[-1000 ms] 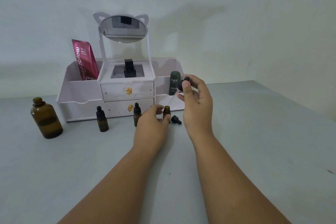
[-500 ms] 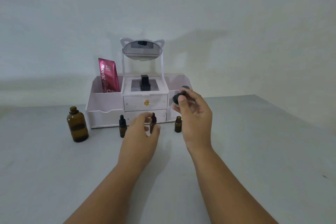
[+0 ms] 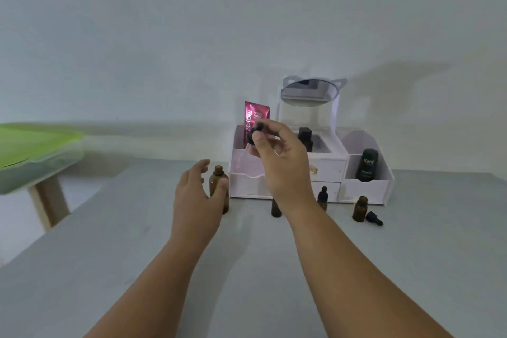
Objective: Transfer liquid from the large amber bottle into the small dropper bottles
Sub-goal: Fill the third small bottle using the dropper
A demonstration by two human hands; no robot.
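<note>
The right hand (image 3: 279, 165) is raised in front of the organiser's (image 3: 367, 189) left compartment. Its thumb and fingertips pinch a black dropper (image 3: 255, 133). A faint glass tube slants down from the dropper.

The left hand (image 3: 197, 198) is lower, just left of the organiser. Its fingers are spread and loosely bent beside the large amber bottle (image 3: 218, 181). The thumb lies across the bottle's front, but I cannot tell whether it presses on the glass. The bottle stands upright on the worktop (image 3: 411, 255), just off the organiser's left front corner, with its neck uncapped.

Three small dropper bottles stand in front of the organiser:
- One bottle (image 3: 275, 210) is partly hidden behind the right wrist.
- A capped bottle (image 3: 323, 196) stands before the drawers.
- An open bottle (image 3: 360, 208) stands before the right compartment, and a loose black cap (image 3: 374, 218) lies just beside it.

In the organiser:
- A pink tube (image 3: 256, 115) leans in the left compartment.
- A black bottle (image 3: 305, 136) sits in the middle.
- A dark green bottle (image 3: 367, 165) stands on the right.
- A tilted mirror (image 3: 308, 92) is mounted above.

Far left of the organiser, off the worktop, a green-lidded box (image 3: 35, 151) rests on a wooden stand.
</note>
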